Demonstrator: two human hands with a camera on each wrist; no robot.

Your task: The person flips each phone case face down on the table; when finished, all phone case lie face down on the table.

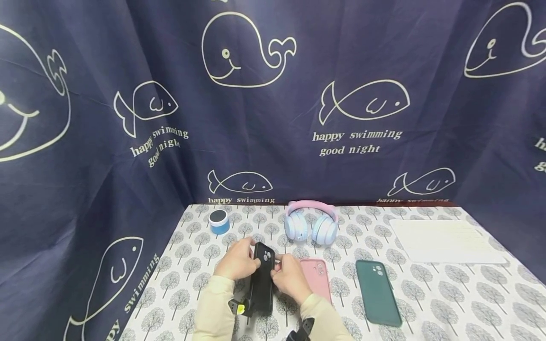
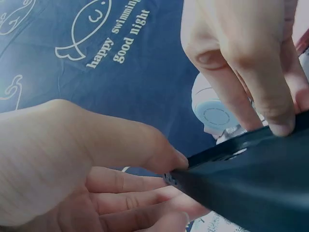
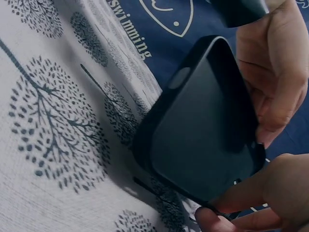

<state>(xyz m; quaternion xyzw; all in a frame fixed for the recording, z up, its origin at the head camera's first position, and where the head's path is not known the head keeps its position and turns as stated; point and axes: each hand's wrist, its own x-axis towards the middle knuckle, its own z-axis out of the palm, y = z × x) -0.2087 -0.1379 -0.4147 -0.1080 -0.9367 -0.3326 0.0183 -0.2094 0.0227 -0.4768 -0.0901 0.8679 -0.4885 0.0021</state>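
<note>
A black phone in a black case (image 1: 262,279) is held just above the tree-print tablecloth (image 1: 426,293), camera end pointing away. My left hand (image 1: 237,261) grips its left edge near the top, thumb on the rim (image 2: 169,162) and fingers curled beneath. My right hand (image 1: 289,277) pinches the right edge, fingertips (image 2: 282,126) pressing on the case's rim. In the right wrist view the dark case (image 3: 203,130) stands tilted over the cloth, with fingers (image 3: 280,72) curled behind it.
A pink phone case (image 1: 317,277) and a dark green phone case (image 1: 377,291) lie to the right. Pink-and-blue headphones (image 1: 311,225) and a small blue round speaker (image 1: 219,221) sit at the back. A white sheet (image 1: 443,241) lies far right. Dark blue whale-print curtains surround the table.
</note>
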